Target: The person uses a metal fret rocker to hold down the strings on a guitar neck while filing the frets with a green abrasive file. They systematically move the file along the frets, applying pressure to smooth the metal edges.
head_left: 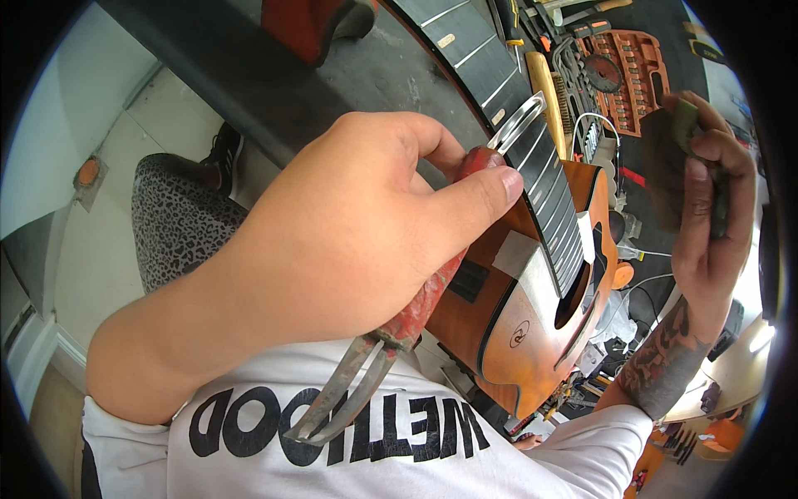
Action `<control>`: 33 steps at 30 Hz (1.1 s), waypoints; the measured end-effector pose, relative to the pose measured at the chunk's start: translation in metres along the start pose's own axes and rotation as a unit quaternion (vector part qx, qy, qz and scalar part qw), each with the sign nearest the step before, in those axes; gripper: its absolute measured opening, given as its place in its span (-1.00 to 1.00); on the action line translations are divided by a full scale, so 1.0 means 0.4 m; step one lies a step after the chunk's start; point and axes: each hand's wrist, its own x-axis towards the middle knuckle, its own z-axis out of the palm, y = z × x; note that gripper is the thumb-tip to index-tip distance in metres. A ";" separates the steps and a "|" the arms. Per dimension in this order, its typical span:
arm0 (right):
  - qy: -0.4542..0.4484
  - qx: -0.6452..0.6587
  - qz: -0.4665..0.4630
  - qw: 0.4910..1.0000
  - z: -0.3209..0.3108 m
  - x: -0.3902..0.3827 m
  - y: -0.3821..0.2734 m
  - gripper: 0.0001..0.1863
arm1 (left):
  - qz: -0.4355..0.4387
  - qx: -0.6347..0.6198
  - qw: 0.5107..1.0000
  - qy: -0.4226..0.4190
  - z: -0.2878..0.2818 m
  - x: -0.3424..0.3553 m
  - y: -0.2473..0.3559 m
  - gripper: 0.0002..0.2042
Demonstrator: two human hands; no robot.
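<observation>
In the middle, my left hand (357, 216) is closed around the worn red handle (438, 287) of a double-ended tool. Forked metal prongs (345, 399) stick out at its near end, and a looped metal tip (525, 116) at the far end is over or against the fretboard (544, 179). That dark fretboard with bright frets belongs to an orange-brown acoustic guitar (495, 328). Raised at the right, my right hand (706, 208) pinches a greenish-brown piece (684, 125); its kind is unclear. Tape (519, 254) covers part of the guitar's top beside the fretboard.
A dark workbench (399, 79) supports a red-and-black object (312, 29) at the back. Beyond the neck are a wooden-handled tool (546, 100), an orange socket case (640, 62), cables and scattered tools. A patterned-trousered leg (179, 212) is over the tiled floor at left.
</observation>
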 end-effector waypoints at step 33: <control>-0.114 0.002 -0.177 0.978 0.086 0.107 -0.106 -0.67 | -0.013 -0.019 0.999 -0.024 -0.005 -0.011 0.014 -0.65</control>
